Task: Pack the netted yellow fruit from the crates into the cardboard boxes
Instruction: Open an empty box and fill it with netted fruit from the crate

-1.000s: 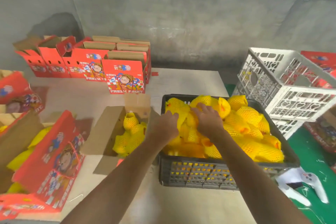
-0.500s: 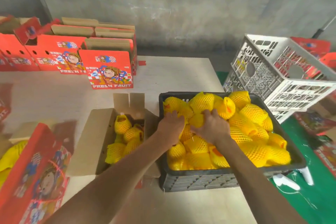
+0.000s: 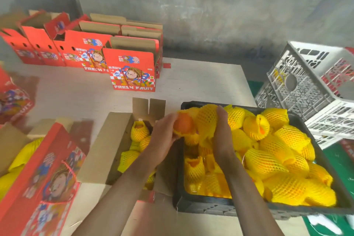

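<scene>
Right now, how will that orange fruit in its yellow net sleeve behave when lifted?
The net sleeve looks soft and floppy, probably grippy. The fruit pokes out bare at one end, so it might slip free. Being round, it would likely roll if set down.

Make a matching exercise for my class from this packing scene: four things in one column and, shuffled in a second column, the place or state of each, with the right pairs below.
Things
1. black crate
2. white crate
3. open brown box
4. left hand

Places or states
A. tilted at the right, off the table's edge
B. holds an orange fruit half out of its yellow net
C. piled high with netted fruit, at the table's near right
D. lies left of the black crate, with a few netted fruits inside

Pairs: 1-C, 2-A, 3-D, 4-B
</scene>
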`<state>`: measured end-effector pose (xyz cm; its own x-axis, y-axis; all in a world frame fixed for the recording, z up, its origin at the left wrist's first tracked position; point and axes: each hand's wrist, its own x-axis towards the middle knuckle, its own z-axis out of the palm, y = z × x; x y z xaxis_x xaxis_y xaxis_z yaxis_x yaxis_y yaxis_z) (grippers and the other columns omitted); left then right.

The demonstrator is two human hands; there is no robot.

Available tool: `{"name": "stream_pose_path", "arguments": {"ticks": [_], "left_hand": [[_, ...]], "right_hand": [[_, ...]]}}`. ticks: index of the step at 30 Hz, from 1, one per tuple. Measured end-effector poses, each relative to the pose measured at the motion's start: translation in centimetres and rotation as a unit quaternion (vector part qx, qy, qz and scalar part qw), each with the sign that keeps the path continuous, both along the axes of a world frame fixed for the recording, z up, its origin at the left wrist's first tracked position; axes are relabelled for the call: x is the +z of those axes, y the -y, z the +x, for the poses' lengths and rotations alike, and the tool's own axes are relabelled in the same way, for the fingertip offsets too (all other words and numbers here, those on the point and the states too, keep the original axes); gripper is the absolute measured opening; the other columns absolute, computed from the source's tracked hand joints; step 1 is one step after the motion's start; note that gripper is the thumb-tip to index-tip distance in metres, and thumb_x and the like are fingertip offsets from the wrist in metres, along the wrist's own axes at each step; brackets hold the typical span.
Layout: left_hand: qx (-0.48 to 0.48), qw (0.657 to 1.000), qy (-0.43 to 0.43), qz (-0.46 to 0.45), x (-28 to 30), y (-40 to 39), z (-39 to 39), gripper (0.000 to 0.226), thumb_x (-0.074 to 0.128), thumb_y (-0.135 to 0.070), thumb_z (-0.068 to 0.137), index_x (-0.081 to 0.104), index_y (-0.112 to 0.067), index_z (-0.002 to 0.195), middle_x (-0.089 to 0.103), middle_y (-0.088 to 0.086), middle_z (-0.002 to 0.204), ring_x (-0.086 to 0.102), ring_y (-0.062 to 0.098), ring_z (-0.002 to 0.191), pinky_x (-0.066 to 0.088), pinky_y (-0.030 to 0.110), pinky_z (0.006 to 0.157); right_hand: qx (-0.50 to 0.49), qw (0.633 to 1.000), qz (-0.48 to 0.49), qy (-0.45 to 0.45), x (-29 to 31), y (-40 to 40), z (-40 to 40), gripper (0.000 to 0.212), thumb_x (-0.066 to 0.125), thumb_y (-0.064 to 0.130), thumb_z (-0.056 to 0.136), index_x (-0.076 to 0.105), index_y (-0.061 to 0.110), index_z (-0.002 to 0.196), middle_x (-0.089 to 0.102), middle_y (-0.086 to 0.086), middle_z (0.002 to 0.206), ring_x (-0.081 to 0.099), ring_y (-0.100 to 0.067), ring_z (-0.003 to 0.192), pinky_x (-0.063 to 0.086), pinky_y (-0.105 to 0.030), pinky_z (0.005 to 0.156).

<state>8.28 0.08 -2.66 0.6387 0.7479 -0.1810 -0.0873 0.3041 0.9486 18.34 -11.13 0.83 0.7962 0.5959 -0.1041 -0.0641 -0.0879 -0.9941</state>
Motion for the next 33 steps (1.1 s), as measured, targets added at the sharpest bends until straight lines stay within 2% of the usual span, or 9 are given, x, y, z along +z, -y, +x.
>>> {"name": "stream_pose_path", "arguments": {"ticks": [3,6,9,12,17,21,27,30,33], "left_hand": [[0.047,0.996,-0.027,-0.067,0.7,0.2,-0.7,0.060,0.048,-0.073,0.091,0.053,-0.031,0.133,0.064,0.008,0.121,0.066,0.027,0.110,0.058,0.037,0.081],[-0.019,0.996,0.034,-0.078,0.1,-0.3,-2.6,0.079,0.058,-0.071,0.087,0.045,-0.023,0.148,0.059,0.011,0.139,0.061,0.032,0.125,0.055,0.052,0.099],[-0.031,0.999,0.012,0.034,-0.3,-1.3,-5.1,0.026,0.055,-0.033,0.106,0.061,-0.024,0.129,0.071,-0.010,0.120,0.066,0.016,0.115,0.059,0.028,0.088],[0.084,0.978,-0.146,0.122,-0.3,-2.4,-6.6,0.028,0.052,-0.057,0.100,0.062,-0.040,0.119,0.068,-0.018,0.111,0.066,0.010,0.103,0.050,0.026,0.087],[0.125,0.984,-0.090,0.095,-1.1,-3.4,-7.9,0.046,0.061,-0.077,0.076,0.054,-0.053,0.114,0.068,-0.023,0.105,0.070,0.002,0.095,0.059,0.025,0.076],[0.190,0.979,-0.036,0.069,-2.0,-4.2,-7.8,0.031,0.068,-0.031,0.097,0.057,-0.030,0.126,0.070,-0.002,0.112,0.072,0.017,0.099,0.062,0.035,0.075],[0.099,0.975,-0.110,0.168,-3.0,-5.2,-10.1,0.044,0.070,-0.009,0.094,0.064,-0.037,0.127,0.065,-0.011,0.125,0.064,0.010,0.113,0.058,0.030,0.090],[0.012,0.950,-0.184,0.251,-3.9,-6.0,-12.4,0.055,0.071,0.009,0.082,0.069,-0.037,0.114,0.055,-0.007,0.130,0.053,0.010,0.125,0.047,0.031,0.105],[-0.066,0.891,-0.257,0.369,-5.2,-6.0,-14.0,0.064,0.062,0.020,0.067,0.066,-0.033,0.102,0.046,-0.006,0.135,0.041,0.013,0.132,0.035,0.025,0.111]], "right_hand": [[0.005,0.999,0.027,0.035,0.0,-2.0,-1.7,0.052,0.032,0.081,0.091,0.072,0.049,0.101,0.076,0.009,0.096,0.074,-0.011,0.093,0.061,-0.033,0.077],[0.013,0.997,0.056,0.043,0.1,-3.5,-2.7,0.054,0.034,0.083,0.088,0.072,0.045,0.095,0.075,0.006,0.091,0.074,-0.014,0.088,0.062,-0.030,0.070],[0.059,0.996,0.061,0.027,0.4,-4.4,-3.8,0.048,0.032,0.087,0.083,0.069,0.058,0.087,0.075,0.013,0.086,0.075,-0.006,0.085,0.058,-0.020,0.064],[0.092,0.995,0.042,0.016,0.0,-5.3,-4.9,0.063,0.030,0.091,0.079,0.073,0.046,0.092,0.076,0.009,0.086,0.075,-0.010,0.083,0.060,-0.021,0.066],[0.090,0.995,0.038,0.021,-1.0,-7.0,-7.0,0.063,0.035,0.081,0.083,0.068,0.029,0.094,0.073,0.005,0.083,0.074,-0.020,0.085,0.061,-0.024,0.072],[0.083,0.992,0.088,-0.032,-2.1,-7.8,-7.9,0.054,0.036,0.069,0.090,0.068,0.026,0.095,0.074,-0.002,0.087,0.073,-0.025,0.086,0.061,-0.034,0.077],[0.158,0.975,0.050,-0.151,-1.9,-8.2,-7.1,0.065,0.048,0.080,0.081,0.072,0.027,0.109,0.076,-0.008,0.096,0.075,-0.025,0.077,0.060,-0.033,0.061],[0.160,0.981,-0.112,-0.011,-2.7,-8.1,-6.2,0.051,0.045,0.077,0.092,0.060,0.033,0.114,0.070,0.010,0.093,0.070,-0.007,0.074,0.050,-0.012,0.051],[0.234,0.930,-0.234,0.161,-4.5,-8.3,-7.6,0.042,0.037,0.066,0.102,0.045,0.038,0.132,0.063,0.014,0.102,0.063,-0.006,0.079,0.053,-0.022,0.065]]}}
